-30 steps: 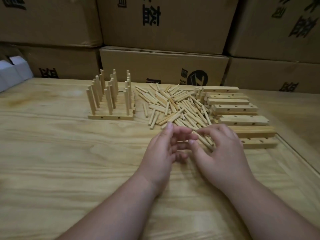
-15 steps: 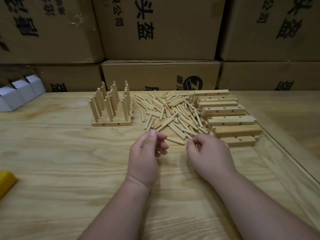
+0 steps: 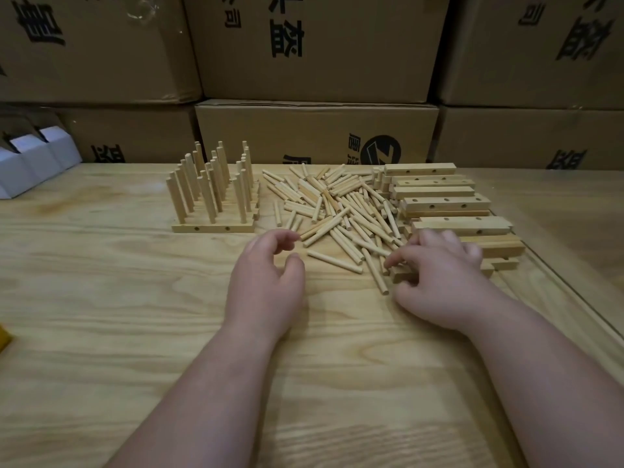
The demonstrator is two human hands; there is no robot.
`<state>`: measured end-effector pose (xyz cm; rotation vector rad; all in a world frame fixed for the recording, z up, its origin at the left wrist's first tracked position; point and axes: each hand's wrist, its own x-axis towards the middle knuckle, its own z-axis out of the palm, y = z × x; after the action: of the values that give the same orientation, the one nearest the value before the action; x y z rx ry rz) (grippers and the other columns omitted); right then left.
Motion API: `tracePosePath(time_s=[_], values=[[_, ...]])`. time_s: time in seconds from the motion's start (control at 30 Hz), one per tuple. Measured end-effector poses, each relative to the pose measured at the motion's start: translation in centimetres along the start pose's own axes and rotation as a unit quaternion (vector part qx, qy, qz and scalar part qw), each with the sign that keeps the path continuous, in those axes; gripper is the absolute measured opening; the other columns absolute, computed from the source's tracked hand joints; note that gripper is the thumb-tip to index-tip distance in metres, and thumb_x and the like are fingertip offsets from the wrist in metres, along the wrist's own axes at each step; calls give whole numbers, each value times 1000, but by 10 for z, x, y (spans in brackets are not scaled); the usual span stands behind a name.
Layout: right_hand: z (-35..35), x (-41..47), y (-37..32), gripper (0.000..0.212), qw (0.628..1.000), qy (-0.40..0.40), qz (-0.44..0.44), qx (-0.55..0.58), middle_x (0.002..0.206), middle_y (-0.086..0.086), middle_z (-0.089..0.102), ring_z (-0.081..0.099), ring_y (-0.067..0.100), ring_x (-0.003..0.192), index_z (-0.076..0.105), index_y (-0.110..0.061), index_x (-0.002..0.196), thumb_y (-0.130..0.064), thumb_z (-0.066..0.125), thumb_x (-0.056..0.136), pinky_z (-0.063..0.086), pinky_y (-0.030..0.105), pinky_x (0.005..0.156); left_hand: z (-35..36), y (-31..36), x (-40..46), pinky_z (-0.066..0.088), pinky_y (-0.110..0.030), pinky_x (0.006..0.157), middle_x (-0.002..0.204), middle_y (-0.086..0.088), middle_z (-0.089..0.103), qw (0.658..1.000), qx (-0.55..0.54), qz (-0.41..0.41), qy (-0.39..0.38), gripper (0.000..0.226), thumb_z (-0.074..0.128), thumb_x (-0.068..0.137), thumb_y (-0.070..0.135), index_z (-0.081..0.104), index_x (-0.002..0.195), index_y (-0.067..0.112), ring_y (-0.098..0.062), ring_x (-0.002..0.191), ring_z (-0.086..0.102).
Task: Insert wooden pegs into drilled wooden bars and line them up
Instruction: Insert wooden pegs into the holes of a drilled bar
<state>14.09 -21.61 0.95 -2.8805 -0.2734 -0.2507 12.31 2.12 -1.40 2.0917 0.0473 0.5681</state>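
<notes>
The right hand [image 3: 439, 282] has moved to the right, and its fingers now curl around the nearest bar [image 3: 403, 275]. The left hand [image 3: 270, 278] has opened, holding nothing.

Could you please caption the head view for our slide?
Right hand grips a drilled bar beside loose pegs; left hand hovers empty.

Dim, warm light falls from above and leaves soft, short shadows under the pegs [image 3: 337, 211] and each hand. The tabletop [image 3: 101, 298] shows no glare. The right hand [image 3: 435, 282] is slightly motion-blurred. The wide lens bows the boxes [image 3: 317, 45] at the edges.
</notes>
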Motion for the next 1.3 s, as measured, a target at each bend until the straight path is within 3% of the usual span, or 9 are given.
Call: tracePosePath(time_s=[0.13,0.37,0.5,0.6,0.7,0.8,0.9,1.0,1.3], values=[[1,0,-4,22,999,41,-16,-26,102,-22,42,28,6,105,67,-46,106,-42,59,85,14,34,90,1,5,-4,35,0,81,100,20,64,998,-38,49,-4,22,55,86,25,66,100,38,10,102,54],[0,3,-29,28,981,177,-59,-48,99,-13,55,49,14,99,68,-32,118,-40,55,94,25,38,91,7,13,-12,52,-16,71,99,13,71,982,-159,49,-93,24,63,90,22,70,103,41,-11,84,68],[-2,2,-41,28,953,239,-63,177,88,-14,56,54,2,77,71,-26,115,-38,64,91,47,23,67,7,16,-14,61,-32,75,98,12,74,963,-215,18,-162,26,72,88,24,71,111,36,-21,78,74],[-2,3,-48,18,891,247,17,379,80,-7,62,61,5,67,69,-37,102,-40,74,85,54,28,58,5,17,-14,61,-33,74,96,11,75,947,-243,1,-210,34,79,86,30,68,118,33,-19,73,74],[0,0,-57,34,829,181,35,528,84,0,66,70,15,60,66,-30,108,-38,81,78,55,29,47,5,18,-15,58,-30,62,89,10,74,949,-226,-2,-222,39,80,79,46,67,116,40,-21,63,69],[9,-1,-58,26,797,164,35,581,83,-1,70,71,17,58,64,-29,105,-43,72,84,55,26,47,8,17,-13,51,-27,47,80,0,74,949,-239,-26,-202,25,77,90,27,66,109,39,-18,49,64],[20,3,-42,1,899,221,43,377,73,-6,64,62,6,62,67,-32,92,-32,68,92,46,16,53,8,17,-9,50,-29,46,76,-3,75,942,-282,-71,-169,12,63,100,24,63,110,32,-19,47,62],[26,6,-30,8,972,164,66,153,75,-13,56,52,2,67,69,-31,84,-36,64,88,37,22,54,2,16,-4,47,-27,46,77,-3,74,933,-312,-109,-146,19,52,105,28,62,121,26,-19,48,60],[26,4,-37,19,986,100,132,33,85,-10,58,53,16,71,59,-31,81,-50,59,84,38,28,54,-5,12,3,45,-25,43,82,-12,77,912,-357,-160,-125,37,33,109,30,63,124,15,-20,45,57]])
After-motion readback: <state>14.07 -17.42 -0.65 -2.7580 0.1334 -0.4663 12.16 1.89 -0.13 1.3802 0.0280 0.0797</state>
